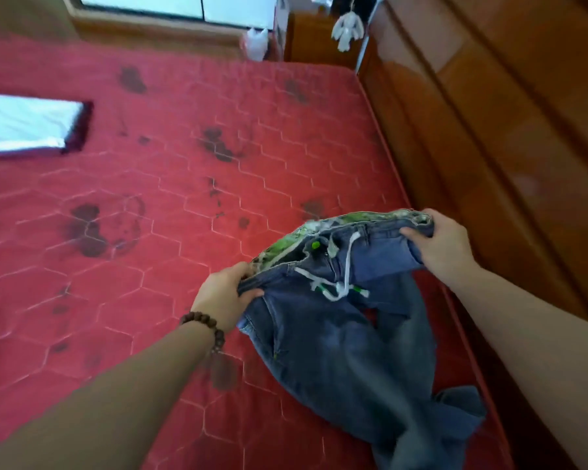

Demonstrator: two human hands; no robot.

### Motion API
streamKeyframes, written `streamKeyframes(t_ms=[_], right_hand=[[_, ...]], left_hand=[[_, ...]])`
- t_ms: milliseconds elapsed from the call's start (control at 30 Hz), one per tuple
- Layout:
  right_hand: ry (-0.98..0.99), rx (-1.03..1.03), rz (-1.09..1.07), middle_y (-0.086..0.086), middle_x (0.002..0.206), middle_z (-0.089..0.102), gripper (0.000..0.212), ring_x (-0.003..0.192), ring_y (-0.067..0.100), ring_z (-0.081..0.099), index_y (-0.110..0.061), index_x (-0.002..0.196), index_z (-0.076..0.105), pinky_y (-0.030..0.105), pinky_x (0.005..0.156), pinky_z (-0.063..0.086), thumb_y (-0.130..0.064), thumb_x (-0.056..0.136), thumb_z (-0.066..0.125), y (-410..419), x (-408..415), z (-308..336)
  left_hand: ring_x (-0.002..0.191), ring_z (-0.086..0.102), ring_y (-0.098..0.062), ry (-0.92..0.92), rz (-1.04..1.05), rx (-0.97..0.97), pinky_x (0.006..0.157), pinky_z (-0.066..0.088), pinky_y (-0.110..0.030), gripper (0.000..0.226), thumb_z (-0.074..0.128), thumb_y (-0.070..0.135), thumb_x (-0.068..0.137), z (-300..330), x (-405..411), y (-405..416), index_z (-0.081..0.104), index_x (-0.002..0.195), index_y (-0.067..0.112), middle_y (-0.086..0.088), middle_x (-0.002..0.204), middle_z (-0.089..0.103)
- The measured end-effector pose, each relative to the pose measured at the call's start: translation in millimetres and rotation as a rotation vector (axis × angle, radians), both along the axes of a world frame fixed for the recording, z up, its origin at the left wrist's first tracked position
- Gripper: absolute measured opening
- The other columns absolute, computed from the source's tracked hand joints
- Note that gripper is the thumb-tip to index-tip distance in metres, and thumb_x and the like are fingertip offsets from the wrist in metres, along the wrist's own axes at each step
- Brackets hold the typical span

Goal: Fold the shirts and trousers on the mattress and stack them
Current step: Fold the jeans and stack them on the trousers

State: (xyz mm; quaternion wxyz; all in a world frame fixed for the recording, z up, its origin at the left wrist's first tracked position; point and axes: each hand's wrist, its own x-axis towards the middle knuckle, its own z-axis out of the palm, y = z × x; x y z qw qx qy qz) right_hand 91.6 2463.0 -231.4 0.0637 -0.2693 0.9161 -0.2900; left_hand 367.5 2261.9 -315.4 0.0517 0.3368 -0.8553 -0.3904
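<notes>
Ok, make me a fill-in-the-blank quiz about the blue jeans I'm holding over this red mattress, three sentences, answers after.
1. Both hands grip the blue denim jeans at the ____.
2. The brown beaded bracelet sits on the ____ wrist.
3. The red quilted mattress also carries a folded ____ cloth at far left.

Missing words: waistband; left; white

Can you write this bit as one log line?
left hand: grips jeans waistband | right hand: grips waistband | legs: unfolded on mattress

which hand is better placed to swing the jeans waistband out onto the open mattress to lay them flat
Left. The left hand grips the jeans waistband on the open red mattress side; the right hand grips beside the wooden wall panel.
</notes>
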Motion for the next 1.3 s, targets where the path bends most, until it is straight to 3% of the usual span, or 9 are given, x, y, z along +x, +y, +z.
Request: streamKeyframes(t_ms=[167,300,367,500,567,700,867,1000,1300], right_hand=[[0.064,-0.130,-0.071,0.006,0.087,0.067,0.017,0.083,0.023,0.057,-0.010,0.094,0.065,0.029,0.072,0.036,-0.022,0.084,0.072,31.3,6.1,163.5],[0.157,-0.331,-0.065,-0.003,0.080,0.062,0.013,0.078,0.019,0.054,-0.016,0.094,0.064,0.023,0.065,0.037,-0.023,0.085,0.071,33.5,18.8,301.5],[0.221,-0.450,-0.025,-0.006,0.078,0.061,0.012,0.078,0.018,0.055,-0.017,0.090,0.061,0.020,0.061,0.034,-0.021,0.085,0.071,37.2,27.8,367.8],[0.162,-0.577,0.052,0.012,0.103,0.069,0.025,0.094,0.029,0.064,-0.007,0.107,0.064,0.041,0.086,0.050,-0.021,0.087,0.069,34.2,35.9,452.7],[0.112,-0.708,0.081,0.017,0.107,0.069,0.026,0.092,0.028,0.066,-0.004,0.111,0.063,0.043,0.089,0.052,-0.015,0.088,0.068,33.4,52.4,484.0],[0.016,-0.909,0.163,0.003,0.095,0.070,0.029,0.078,0.005,0.067,0.002,0.117,0.061,0.021,0.078,0.053,-0.005,0.089,0.063,29.5,88.3,521.5],[-0.260,-1.052,0.349,0.004,0.097,0.074,0.018,0.088,0.016,0.071,-0.011,0.102,0.068,0.027,0.075,0.057,-0.015,0.085,0.062,33.2,129.5,561.3],[-0.393,-1.088,0.447,0.012,0.104,0.072,0.032,0.090,0.023,0.070,-0.004,0.111,0.064,0.032,0.076,0.058,-0.020,0.083,0.060,38.1,142.5,583.1],[-0.355,-1.162,-0.082,0.012,0.080,0.072,0.004,0.063,0.023,0.068,-0.006,0.091,0.064,0.033,0.067,0.056,-0.009,0.089,0.065,12.3,141.5,574.4]], left_hand=[[0.065,0.051,-0.021,0.114,-0.042,-0.176,0.061,0.032,-0.026,0.030,0.080,0.025,0.075,191.3,2.2,-48.3,0.050,0.073,0.027,0.012,0.061,0.052],[0.057,0.049,0.002,0.314,-0.059,-0.295,0.054,0.035,-0.012,0.026,0.084,0.021,0.070,364.9,8.9,-72.9,0.059,0.068,0.029,0.018,0.060,0.055],[0.056,0.050,0.003,0.422,-0.040,-0.298,0.057,0.040,-0.014,0.020,0.083,0.019,0.071,443.4,22.1,-78.7,0.064,0.070,0.024,0.011,0.063,0.061],[0.052,0.050,0.007,0.631,0.008,-0.254,0.055,0.042,-0.013,0.019,0.079,0.013,0.076,533.5,47.8,-90.0,0.065,0.067,0.024,0.013,0.057,0.061],[0.054,0.052,0.004,0.742,0.051,-0.177,0.054,0.044,-0.013,0.018,0.077,0.012,0.077,563.6,63.0,-93.4,0.065,0.067,0.021,0.014,0.054,0.061],[0.051,0.054,-0.006,0.872,0.080,-0.024,0.051,0.045,-0.018,0.018,0.075,0.012,0.079,604.7,88.6,-100.3,0.062,0.069,0.015,0.010,0.053,0.061],[0.050,0.058,-0.008,1.032,-0.018,0.320,0.050,0.050,-0.017,0.024,0.060,0.006,0.089,645.2,116.3,-110.7,0.051,0.070,0.017,0.005,0.057,0.062],[0.058,0.066,-0.015,0.940,-0.159,0.586,0.057,0.057,-0.024,0.017,0.049,0.005,0.093,662.7,130.3,-118.1,0.051,0.078,0.012,-0.005,0.066,0.066],[0.051,0.067,-0.018,0.663,0.018,0.651,0.050,0.057,-0.029,0.012,0.053,0.010,0.094,672.7,81.2,-104.5,0.062,0.091,0.003,-0.010,0.064,0.070]])
